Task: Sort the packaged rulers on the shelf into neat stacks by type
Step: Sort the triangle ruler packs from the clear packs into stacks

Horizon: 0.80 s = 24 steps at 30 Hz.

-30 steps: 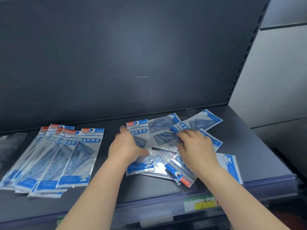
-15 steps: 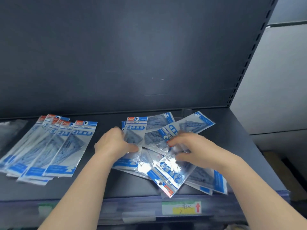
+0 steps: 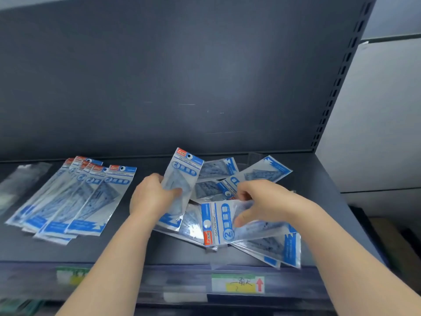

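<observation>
Dark grey metal shelf (image 3: 323, 213) and its matching back panel (image 3: 182, 76) fill the view, with a slotted upright (image 3: 339, 83) along the right edge. At left, a fanned row of packaged rulers (image 3: 75, 201) lies overlapped, red-and-blue headers pointing far. At centre, the left hand (image 3: 152, 197) has its grip clamped on one ruler packet (image 3: 184, 173), thumb across the front and header tilted up toward the back panel. Just to the right, the right hand (image 3: 266, 201) has its grip clamped on a second packet (image 3: 218, 224), turned sideways with its header to the left and the thumb pressed on its clear front. Beneath and around both hands, a loose pile (image 3: 280, 249) of the same blue-printed packets lies criss-crossed, reaching the shelf's near edge and the far right. A crinkled clear bag (image 3: 20, 185) sits at far left. A yellow-and-white price label (image 3: 238, 283) with a red arrow is fixed to the front rail (image 3: 136, 281) below the pile.
</observation>
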Each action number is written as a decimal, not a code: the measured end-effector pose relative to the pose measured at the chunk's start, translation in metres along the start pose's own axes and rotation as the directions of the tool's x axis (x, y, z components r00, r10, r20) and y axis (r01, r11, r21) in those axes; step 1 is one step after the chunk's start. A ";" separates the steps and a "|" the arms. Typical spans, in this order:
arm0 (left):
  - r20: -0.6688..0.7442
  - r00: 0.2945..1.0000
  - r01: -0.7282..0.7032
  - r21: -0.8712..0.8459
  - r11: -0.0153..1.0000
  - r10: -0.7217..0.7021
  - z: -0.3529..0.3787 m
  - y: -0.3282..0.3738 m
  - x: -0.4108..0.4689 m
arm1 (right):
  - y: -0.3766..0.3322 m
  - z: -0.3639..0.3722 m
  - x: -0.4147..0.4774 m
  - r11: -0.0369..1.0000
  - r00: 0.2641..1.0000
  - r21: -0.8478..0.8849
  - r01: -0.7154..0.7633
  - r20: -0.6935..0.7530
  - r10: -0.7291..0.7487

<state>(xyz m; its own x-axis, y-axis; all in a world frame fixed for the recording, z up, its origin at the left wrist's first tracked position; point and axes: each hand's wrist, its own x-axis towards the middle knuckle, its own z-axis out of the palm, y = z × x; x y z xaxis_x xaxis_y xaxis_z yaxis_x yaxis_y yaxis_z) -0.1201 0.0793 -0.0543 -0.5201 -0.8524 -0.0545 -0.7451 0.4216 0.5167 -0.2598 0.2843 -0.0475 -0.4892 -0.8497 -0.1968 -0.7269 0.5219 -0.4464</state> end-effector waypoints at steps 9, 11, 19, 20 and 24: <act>-0.219 0.975 -0.079 -0.252 0.964 0.022 -0.028 -0.016 0.009 | -0.019 0.003 0.025 0.654 0.948 0.755 0.054 -0.245 0.204; -0.246 0.969 -0.066 -0.216 0.974 0.011 -0.043 -0.031 0.014 | -0.034 0.008 0.039 0.623 0.948 0.779 0.067 -0.245 0.204; -0.293 0.945 0.101 -0.153 0.983 -0.143 -0.107 -0.132 0.049 | -0.119 0.041 0.086 0.612 0.966 0.790 0.050 -0.193 0.170; -0.281 0.951 0.113 -0.072 0.991 -0.129 -0.110 -0.140 0.054 | -0.128 0.046 0.092 0.609 0.967 0.791 0.047 -0.189 0.171; 0.081 0.994 -0.090 0.293 0.952 0.069 -0.105 -0.152 0.060 | -0.160 0.061 0.113 0.572 0.964 0.820 0.024 -0.170 0.203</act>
<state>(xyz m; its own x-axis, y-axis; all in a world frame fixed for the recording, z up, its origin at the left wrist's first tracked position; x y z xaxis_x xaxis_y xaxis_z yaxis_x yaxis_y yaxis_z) 0.0058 -0.0683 -0.0463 -0.6022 -0.7935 -0.0880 -0.7849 0.5683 0.2468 -0.1698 0.1005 -0.0516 -0.7009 -0.7009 -0.1322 -0.0321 0.2162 -0.9758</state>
